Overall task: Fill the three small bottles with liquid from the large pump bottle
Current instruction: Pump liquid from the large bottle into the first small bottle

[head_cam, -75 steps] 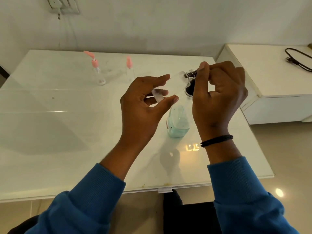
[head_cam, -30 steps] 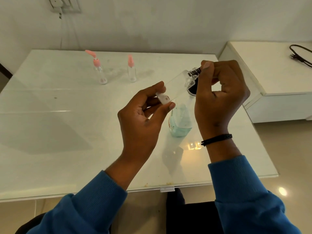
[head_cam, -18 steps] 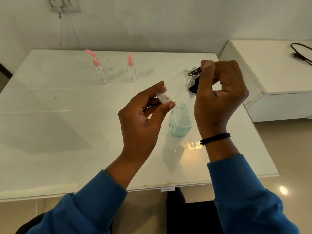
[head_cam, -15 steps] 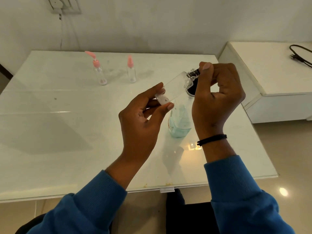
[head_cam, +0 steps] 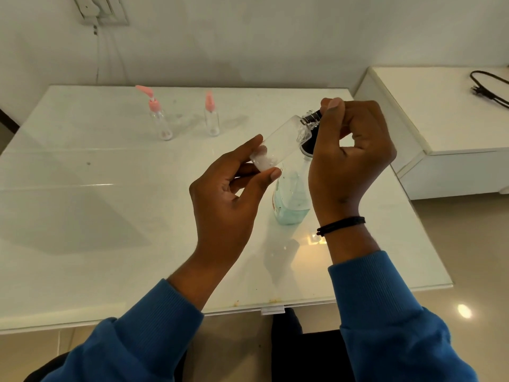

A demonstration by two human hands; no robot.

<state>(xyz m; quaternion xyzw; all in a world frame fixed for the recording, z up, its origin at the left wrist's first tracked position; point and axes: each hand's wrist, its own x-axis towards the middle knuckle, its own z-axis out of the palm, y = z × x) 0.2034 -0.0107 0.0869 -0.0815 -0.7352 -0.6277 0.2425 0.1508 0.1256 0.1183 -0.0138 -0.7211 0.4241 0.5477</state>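
With our left hand (head_cam: 228, 205) pinching the small clear bottle (head_cam: 281, 143) tilted just above the large pump bottle (head_cam: 292, 199), our right hand (head_cam: 349, 150) should twist its dark cap (head_cam: 312, 118) gently, keeping it steady.

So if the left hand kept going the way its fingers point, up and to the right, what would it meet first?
Probably the right hand, which pinches the neck of the small clear bottle that the left hand grips at the base. The two hands' relative depth is unclear.
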